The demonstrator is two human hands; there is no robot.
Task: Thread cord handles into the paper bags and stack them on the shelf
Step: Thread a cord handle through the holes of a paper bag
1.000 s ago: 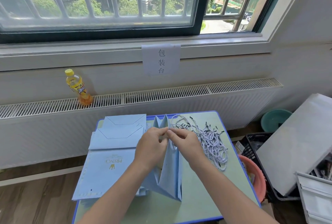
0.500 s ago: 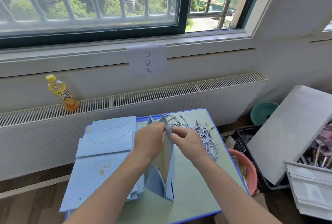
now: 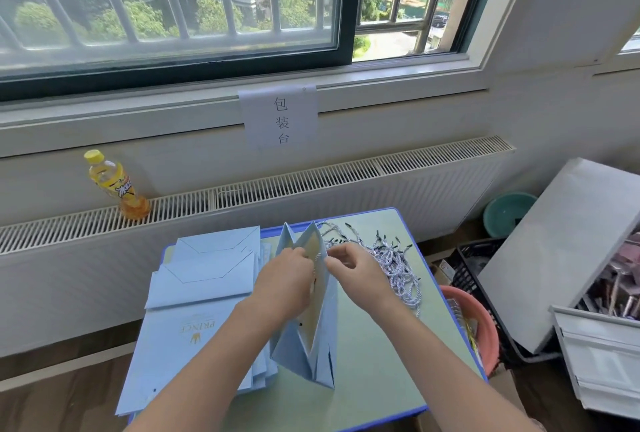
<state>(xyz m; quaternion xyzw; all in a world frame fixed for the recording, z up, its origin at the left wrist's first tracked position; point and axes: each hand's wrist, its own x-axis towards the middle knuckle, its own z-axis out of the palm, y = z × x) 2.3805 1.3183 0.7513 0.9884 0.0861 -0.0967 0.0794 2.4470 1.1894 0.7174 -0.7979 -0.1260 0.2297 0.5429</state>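
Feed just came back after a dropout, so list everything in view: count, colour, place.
open paper bag: one, light blue, standing mid-table
flat paper bags: a stack, light blue, table left
cord handles: a pile, white-black, table right
table: one, green, blue-edged
drink bottle: one, yellow, on the radiator
paper sign: one, white, under the sill
basin: one, pink, floor right
crate: one, black, behind it
left hand: grip at the bag's rim
right hand: grip at the rim

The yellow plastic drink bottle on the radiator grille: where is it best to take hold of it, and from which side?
Take the yellow plastic drink bottle round its labelled middle, coming from the front, the table side. It leans back towards the wall with its yellow cap uppermost, so the wall blocks the rear, while the front and both flanks look free.
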